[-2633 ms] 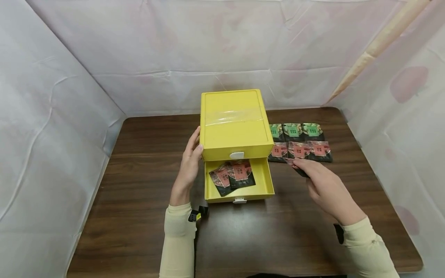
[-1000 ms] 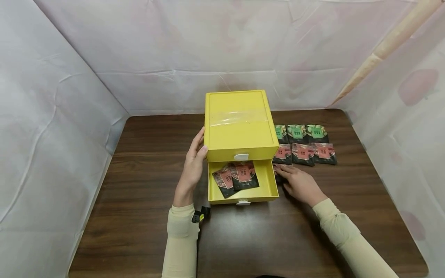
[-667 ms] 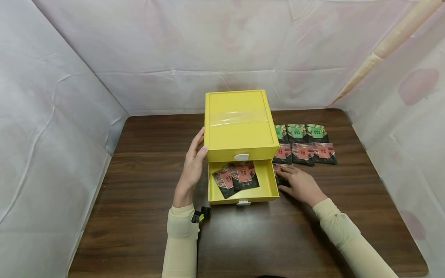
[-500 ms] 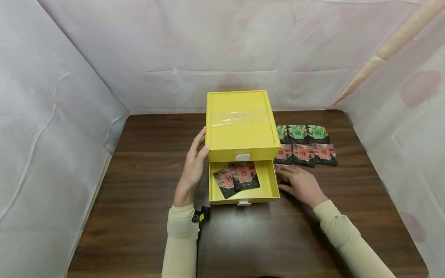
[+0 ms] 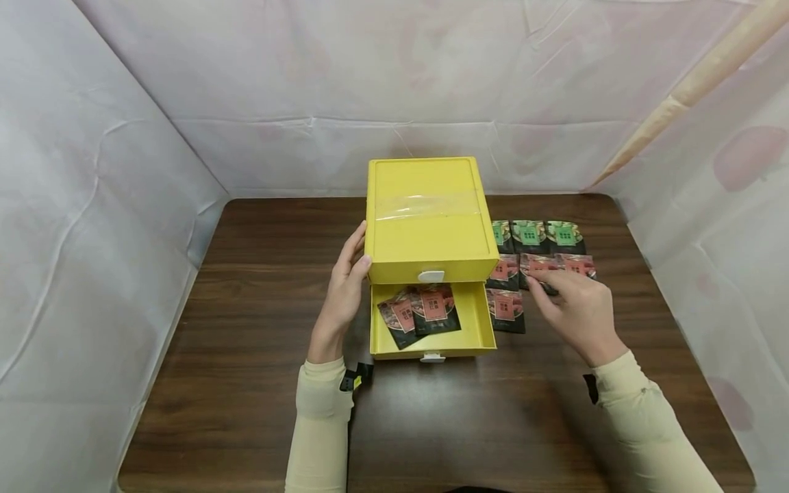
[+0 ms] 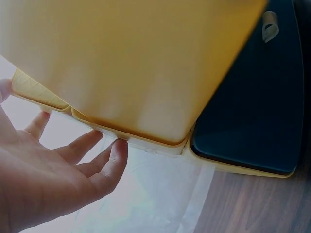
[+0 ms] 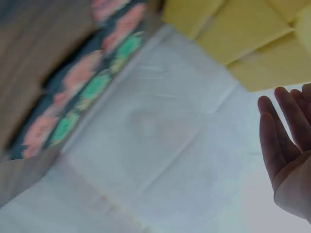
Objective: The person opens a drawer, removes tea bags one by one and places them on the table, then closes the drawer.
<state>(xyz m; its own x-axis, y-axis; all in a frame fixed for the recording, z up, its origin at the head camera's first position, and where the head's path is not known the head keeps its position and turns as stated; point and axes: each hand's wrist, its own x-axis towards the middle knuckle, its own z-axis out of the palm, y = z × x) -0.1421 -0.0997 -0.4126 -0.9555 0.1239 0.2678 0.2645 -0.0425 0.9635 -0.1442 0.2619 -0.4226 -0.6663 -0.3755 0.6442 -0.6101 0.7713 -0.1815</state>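
A yellow drawer box (image 5: 425, 216) stands at mid-table, and its lower drawer (image 5: 474, 322) is pulled out. Two overlapping black-and-red sachets (image 5: 434, 308) lie in that drawer. Against the box's left side rests my left hand (image 5: 340, 291), thumb near the front corner; in the left wrist view its fingertips touch the box's edge. My right hand (image 5: 579, 308) is over the red-labelled sachets (image 5: 574, 263) right of the box, partly covering them; in the right wrist view its fingers extend with nothing between them. One more red-labelled sachet (image 5: 505, 311) lies nearer, beside the drawer.
Green-labelled sachets (image 5: 529, 235) form a row behind the red ones, one partly hidden by the box. White printed sheets (image 5: 277, 82) enclose the brown wooden table (image 5: 246, 383) at the back and sides. Clear tape (image 5: 425, 205) crosses the box top.
My right hand brought a red-labelled sachet down beside the drawer and let go of it. It has since lifted and moved right, back over the red row. The left hand stays at the box.
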